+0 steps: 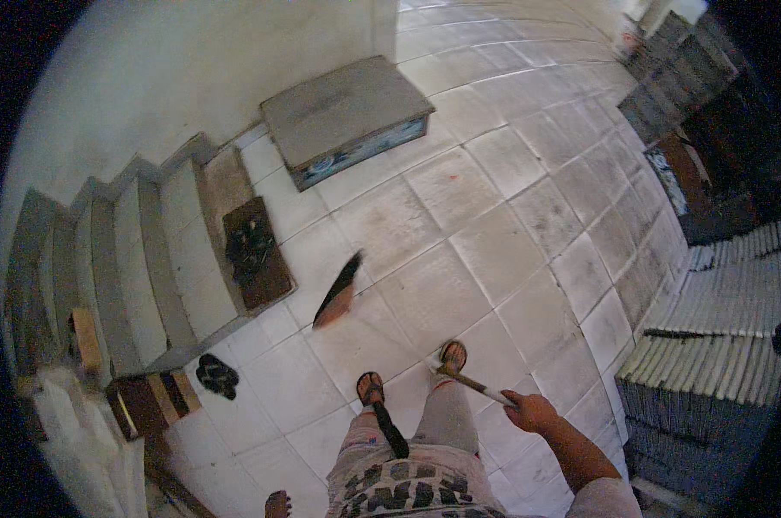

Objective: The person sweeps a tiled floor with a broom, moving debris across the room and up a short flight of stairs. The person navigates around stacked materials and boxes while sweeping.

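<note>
My right hand (533,413) is closed around the end of a slim stick-like tool (477,386), pale near the grip and brown farther along. Its far end overlaps my right sandal in view, and its kind cannot be made out. At the lower edge, only the fingertips of my left hand (277,503) show; whether it holds anything is hidden. A dark, narrow strip (392,432) hangs in front of my trousers, between the legs. Ahead of my feet is a blurred, thin black-and-tan piece (339,292), apart from both hands.
Grey steps (140,259) rise on the left, with a brown mat (257,255) at their foot and dark footwear (217,376) nearby. A low grey-topped box (347,112) stands by the wall. Stacks of thin grey slabs (701,371) line the right side of the tiled floor (442,285).
</note>
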`<state>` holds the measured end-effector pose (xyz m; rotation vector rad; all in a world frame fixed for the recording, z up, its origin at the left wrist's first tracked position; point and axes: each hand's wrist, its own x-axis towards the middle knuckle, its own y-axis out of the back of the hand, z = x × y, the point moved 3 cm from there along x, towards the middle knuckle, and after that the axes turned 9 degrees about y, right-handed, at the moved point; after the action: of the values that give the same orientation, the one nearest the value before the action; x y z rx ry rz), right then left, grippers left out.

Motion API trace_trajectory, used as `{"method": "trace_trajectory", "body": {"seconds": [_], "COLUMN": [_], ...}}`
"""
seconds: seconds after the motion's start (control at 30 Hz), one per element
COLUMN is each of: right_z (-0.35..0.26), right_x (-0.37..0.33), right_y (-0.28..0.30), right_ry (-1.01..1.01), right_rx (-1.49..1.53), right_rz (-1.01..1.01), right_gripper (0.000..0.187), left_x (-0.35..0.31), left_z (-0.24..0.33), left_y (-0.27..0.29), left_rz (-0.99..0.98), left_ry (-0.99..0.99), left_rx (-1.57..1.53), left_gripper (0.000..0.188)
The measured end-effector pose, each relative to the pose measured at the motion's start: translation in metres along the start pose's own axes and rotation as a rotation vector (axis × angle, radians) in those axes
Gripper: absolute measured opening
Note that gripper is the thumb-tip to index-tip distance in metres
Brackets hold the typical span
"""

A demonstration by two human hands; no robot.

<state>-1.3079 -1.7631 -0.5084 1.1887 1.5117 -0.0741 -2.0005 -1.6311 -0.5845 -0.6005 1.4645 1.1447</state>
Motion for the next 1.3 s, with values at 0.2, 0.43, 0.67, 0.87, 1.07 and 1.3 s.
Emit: {"method": "trace_trajectory", "body": {"seconds": [0.2, 0.43, 0.67, 0.87, 1.07, 1.3], "right_z": [-0.105, -0.017, 0.235, 0.230, 0.192, 0.046], "right_x": [0.186, 0.312, 0.215, 0.154, 0.109, 0.226], "right_y": [-0.045, -0.018, 0.310, 0.426, 0.417, 0.286], "right_ry": [0.575, 0.242, -0.077, -0.143, -0.056, 0.364], "right_rx": [-0.306, -0.336, -0.711, -0.808, -0.549, -0.439], "right_rz": [-0.272, -0.282, -0.013, 0.355, 0.417, -0.193], "right_gripper": [0.047, 0.038, 0.031, 0.025, 0.034, 0.036], "left_x": [0.002, -0.133, -0.128, -0.130, -0.139, -0.103], "left_z": [-0.007, -0.047, 0.011, 0.100, 0.033, 0.065], "left_y": [-0.081, -0.191, -0.292, -0.311, -0.329, -0.324], "left_rz": [-0.274, -0.099, -0.036, 0.105, 0.078, 0.056], "left_ry": [0.063, 0.115, 0.182, 0.122, 0.281, 0.285], "left_rx": [-0.603, -0.457, -0.049, -0.288, -0.312, -0.305], "left_gripper": [0.033, 0.044, 0.041, 0.042, 0.039, 0.035]}}
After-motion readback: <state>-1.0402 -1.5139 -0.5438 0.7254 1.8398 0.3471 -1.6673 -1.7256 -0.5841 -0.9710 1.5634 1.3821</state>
